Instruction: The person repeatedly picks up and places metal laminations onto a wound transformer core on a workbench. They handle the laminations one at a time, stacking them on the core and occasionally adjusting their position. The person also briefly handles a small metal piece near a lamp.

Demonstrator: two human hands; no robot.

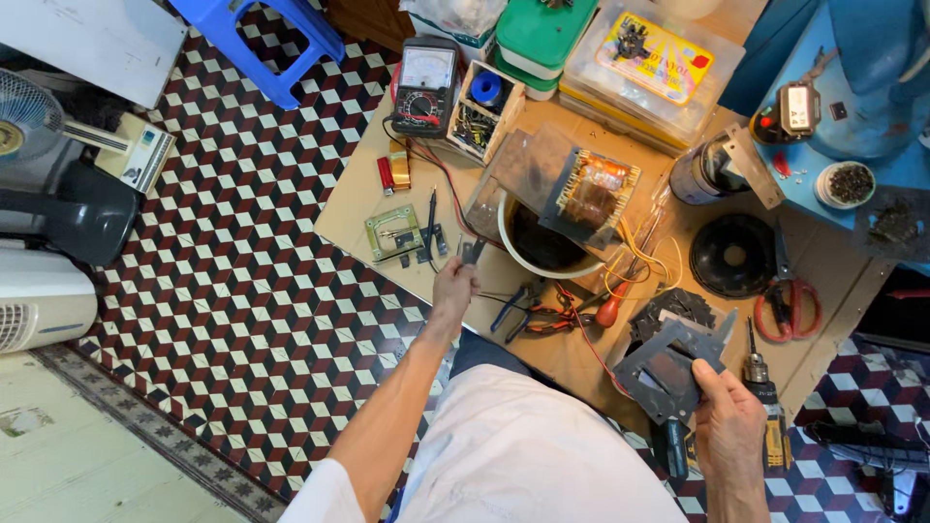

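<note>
My left hand (453, 288) reaches forward over the low wooden table (358, 208) and pinches a small dark tool (472, 251) near the rim of a white bowl (513, 254). My right hand (728, 428) holds a stack of grey metal laminations (668, 363) at the table's near right edge. A transformer core with copper windings (591, 192) rests tilted over the bowl. A small metal bracket (392, 230) and a dark probe (431, 221) lie just left of my left hand.
Pliers (528, 312), a red-handled screwdriver (612, 308), red scissors (790, 305), a black round cover (733, 255), a drill (765, 402), an analogue meter (426, 85) and plastic boxes (654, 63) crowd the table. A blue stool (262, 44) and a fan (24, 121) stand on the chequered floor.
</note>
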